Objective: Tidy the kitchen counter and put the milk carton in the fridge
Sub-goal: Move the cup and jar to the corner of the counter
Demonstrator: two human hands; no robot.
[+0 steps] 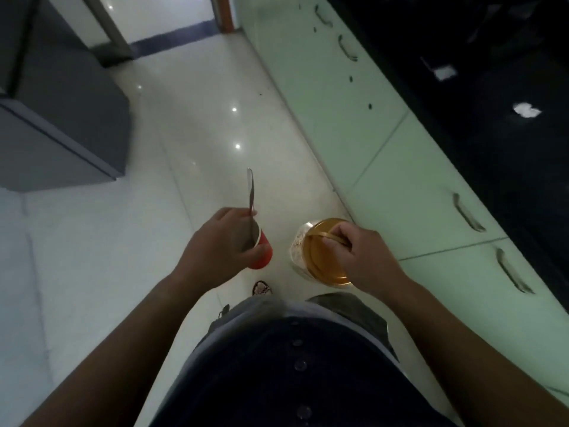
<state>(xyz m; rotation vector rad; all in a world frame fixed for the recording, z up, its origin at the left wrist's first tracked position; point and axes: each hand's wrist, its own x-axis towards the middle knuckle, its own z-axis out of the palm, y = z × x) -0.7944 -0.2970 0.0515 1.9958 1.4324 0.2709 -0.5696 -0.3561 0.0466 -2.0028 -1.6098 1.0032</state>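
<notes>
My left hand grips a red cup with a metal spoon standing in it, its handle pointing up and away. My right hand holds the thin handle of a clear jar with an amber lid; pale contents show through its side. Both are carried above the floor, in front of my body. No milk carton is in view.
A dark counter runs along the right above pale green cabinet doors with metal handles. A grey fridge-like cabinet stands at the left. White tiled floor leads to a doorway at the top.
</notes>
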